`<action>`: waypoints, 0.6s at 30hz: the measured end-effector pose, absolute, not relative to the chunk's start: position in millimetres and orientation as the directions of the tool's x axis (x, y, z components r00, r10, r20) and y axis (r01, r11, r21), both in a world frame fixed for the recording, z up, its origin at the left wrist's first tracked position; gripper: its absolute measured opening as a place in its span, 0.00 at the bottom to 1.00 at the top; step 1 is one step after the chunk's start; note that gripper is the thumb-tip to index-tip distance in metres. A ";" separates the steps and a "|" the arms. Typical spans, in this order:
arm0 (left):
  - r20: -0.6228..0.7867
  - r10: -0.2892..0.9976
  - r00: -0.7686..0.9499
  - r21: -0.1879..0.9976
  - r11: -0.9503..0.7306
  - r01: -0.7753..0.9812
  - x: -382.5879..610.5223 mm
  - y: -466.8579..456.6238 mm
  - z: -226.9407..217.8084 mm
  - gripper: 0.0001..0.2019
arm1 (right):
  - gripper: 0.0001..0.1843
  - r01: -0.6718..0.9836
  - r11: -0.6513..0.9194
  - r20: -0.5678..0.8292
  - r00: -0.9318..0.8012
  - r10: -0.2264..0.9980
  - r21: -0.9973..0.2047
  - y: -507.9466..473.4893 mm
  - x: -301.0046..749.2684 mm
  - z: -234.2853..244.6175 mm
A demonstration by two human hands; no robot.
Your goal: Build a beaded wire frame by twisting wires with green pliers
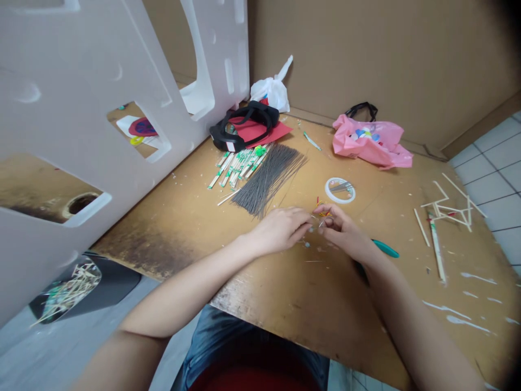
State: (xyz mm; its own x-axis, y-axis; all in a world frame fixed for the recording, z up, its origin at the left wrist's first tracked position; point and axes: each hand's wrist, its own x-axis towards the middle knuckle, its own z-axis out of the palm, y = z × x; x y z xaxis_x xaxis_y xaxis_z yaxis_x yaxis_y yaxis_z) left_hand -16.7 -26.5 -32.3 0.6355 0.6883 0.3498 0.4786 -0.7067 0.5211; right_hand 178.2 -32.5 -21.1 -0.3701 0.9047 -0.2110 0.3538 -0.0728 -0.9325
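Both of my hands meet over the middle of a worn wooden board. My left hand and my right hand pinch a small, thin piece with red and yellow bits between the fingertips; what it is exactly is too small to tell. A fan of thin grey wires lies just beyond my left hand. A roll of clear tape sits just beyond my right hand. A teal-handled tool lies under my right wrist.
Wrapped chopsticks, a black headset on red paper and a white bag lie at the back. A pink bag is back right, a stick frame right. White foam panel stands left.
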 end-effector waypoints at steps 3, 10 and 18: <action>0.372 0.734 0.568 0.627 -0.650 0.429 -16.7 -25.4 -34.2 0.09 | 0.13 0.320 -0.096 -0.220 -0.378 0.899 -0.943 -32.1 178.4 -22.8; 0.384 0.848 0.365 0.876 -0.460 0.146 -9.3 -23.5 -41.2 0.09 | 0.11 0.289 -0.088 -0.201 -0.391 0.898 -0.953 -34.2 177.8 -23.4; 0.253 0.920 0.299 0.941 -0.306 0.146 -8.8 -26.9 -38.1 0.11 | 0.11 0.317 -0.037 -0.151 -0.344 0.927 -0.948 -33.9 177.0 -26.4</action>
State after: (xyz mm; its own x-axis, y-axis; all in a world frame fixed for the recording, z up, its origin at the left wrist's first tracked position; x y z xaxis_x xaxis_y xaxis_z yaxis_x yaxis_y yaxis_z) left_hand -8.8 -26.9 -38.1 0.2994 0.9200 0.2529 0.1464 -0.3062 0.9406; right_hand 177.0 -33.9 -26.4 -0.3441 0.9267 -0.1510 0.3166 -0.0369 -0.9478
